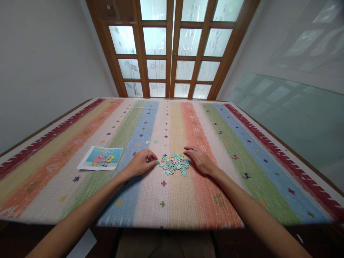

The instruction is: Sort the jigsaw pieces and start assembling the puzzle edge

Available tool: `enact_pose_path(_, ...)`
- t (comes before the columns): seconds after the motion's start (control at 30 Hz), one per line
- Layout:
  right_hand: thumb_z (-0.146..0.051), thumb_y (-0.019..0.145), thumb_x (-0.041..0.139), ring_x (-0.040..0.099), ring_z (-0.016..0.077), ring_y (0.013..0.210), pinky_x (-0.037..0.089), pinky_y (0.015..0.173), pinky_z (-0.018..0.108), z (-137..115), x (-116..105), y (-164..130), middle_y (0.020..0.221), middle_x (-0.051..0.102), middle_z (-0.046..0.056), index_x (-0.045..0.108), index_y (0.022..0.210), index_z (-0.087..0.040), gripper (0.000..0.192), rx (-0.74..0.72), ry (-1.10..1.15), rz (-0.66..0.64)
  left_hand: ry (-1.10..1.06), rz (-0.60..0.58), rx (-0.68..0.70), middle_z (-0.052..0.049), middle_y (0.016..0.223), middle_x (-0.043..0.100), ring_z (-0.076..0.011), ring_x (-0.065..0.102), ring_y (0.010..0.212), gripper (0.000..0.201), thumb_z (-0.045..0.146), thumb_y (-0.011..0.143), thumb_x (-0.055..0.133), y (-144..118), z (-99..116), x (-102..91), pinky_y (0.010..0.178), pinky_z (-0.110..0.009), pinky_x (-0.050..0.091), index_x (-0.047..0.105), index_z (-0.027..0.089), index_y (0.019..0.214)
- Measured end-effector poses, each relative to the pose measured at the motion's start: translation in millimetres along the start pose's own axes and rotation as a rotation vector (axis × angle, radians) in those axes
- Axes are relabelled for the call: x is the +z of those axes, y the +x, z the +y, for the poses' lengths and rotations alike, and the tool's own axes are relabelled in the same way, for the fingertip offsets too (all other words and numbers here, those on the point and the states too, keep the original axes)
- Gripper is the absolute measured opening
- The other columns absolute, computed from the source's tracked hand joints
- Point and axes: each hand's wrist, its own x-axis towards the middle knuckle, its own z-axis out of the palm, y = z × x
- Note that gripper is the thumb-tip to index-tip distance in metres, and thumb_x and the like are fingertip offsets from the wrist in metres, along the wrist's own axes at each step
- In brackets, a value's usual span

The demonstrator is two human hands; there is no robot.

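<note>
A loose pile of small jigsaw puzzle pieces [175, 164], mostly teal with some pink and yellow, lies on the striped tablecloth between my hands. At its left edge, my left hand [142, 162] is closed, thumb and forefinger pinched on a teal puzzle piece [158, 162] that is mostly hidden. My right hand [200, 160] rests beside the pile's right edge, fingers stretched out and apart. Beyond the pile, a pale piece [147, 142] and a teal piece [155, 141] lie by themselves.
A printed cartoon picture [101, 158] lies flat to the left of my left hand. The striped tablecloth [185, 211] covers the wide table. Wooden doors with glass panes [172, 53] stand past the far edge. A glass sheet [290, 122] leans at the right wall.
</note>
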Motion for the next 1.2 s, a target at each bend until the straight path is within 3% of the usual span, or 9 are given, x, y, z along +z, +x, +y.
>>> enact_pose_path(0.1,-0.029,0.107,0.028,0.062,0.0284,0.116,0.050,0.102,0.051,0,0,0,0.124,0.068,0.015,0.072,0.107,-0.020,0.045,-0.011,-0.007,-0.004,-0.130,-0.014,-0.078,-0.006,0.079,0.073,-0.0185,0.063,0.070,0.020,0.036,0.085,0.061,5,-6,-8.8,0.067,-0.032,0.050,0.073,0.021,0.082)
enact_pose_path(0.17,-0.030,0.107,0.027,0.062,0.0284,0.116,0.050,0.102,0.051,-1,0,0,0.124,0.068,0.016,0.072,0.107,-0.019,0.046,-0.006,-0.005,-0.004,-0.164,0.053,-0.130,-0.006,0.078,0.074,-0.0185,0.064,0.069,0.021,0.038,0.082,0.061,11,-14,-16.9,0.064,-0.031,0.049,0.073,0.021,0.083)
enact_pose_path(0.37,-0.030,0.107,0.028,0.062,0.0280,0.116,0.049,0.103,0.051,-2,0,1,0.124,0.068,0.015,0.072,0.106,-0.020,0.045,0.006,0.009,-0.004,-0.064,0.298,-0.280,-0.006,0.071,0.074,-0.0195,0.065,0.065,0.022,0.039,0.076,0.066,35,-39,-45.8,0.058,-0.029,0.049,0.075,0.019,0.082)
enact_pose_path(0.5,-0.031,0.107,0.027,0.062,0.0282,0.115,0.050,0.102,0.051,-3,0,1,0.123,0.068,0.015,0.072,0.106,-0.020,0.047,0.006,0.011,0.002,0.046,0.349,-0.323,-0.007,0.072,0.074,-0.0223,0.068,0.069,0.016,0.034,0.074,0.069,49,-46,-56.0,0.063,-0.031,0.050,0.075,0.019,0.077)
enact_pose_path(0.97,-0.034,0.108,0.027,0.062,0.0271,0.116,0.050,0.102,0.049,-2,-1,1,0.123,0.068,0.014,0.071,0.106,-0.021,0.047,0.007,0.009,-0.002,0.217,0.341,-0.321,-0.007,0.068,0.071,-0.0251,0.067,0.070,0.010,0.023,0.073,0.066,61,-59,-45.1,0.073,-0.035,0.049,0.072,0.021,0.066)
enact_pose_path(1.1,-0.036,0.107,0.036,0.062,0.0269,0.114,0.049,0.102,0.047,-5,-2,4,0.121,0.069,0.014,0.073,0.103,-0.020,0.040,0.019,0.013,-0.010,0.219,0.377,-0.328,-0.008,0.073,0.072,-0.0249,0.066,0.074,0.012,0.023,0.077,0.063,62,-56,-43.2,0.076,-0.035,0.048,0.073,0.020,0.072)
enact_pose_path(1.2,-0.033,0.104,0.045,0.063,0.0267,0.114,0.049,0.102,0.046,-7,-2,6,0.118,0.070,0.014,0.074,0.102,-0.019,0.032,0.036,0.017,-0.009,0.221,0.406,-0.254,-0.008,0.081,0.073,-0.0230,0.065,0.077,0.016,0.023,0.082,0.058,63,-46,-37.4,0.079,-0.034,0.049,0.074,0.018,0.082)
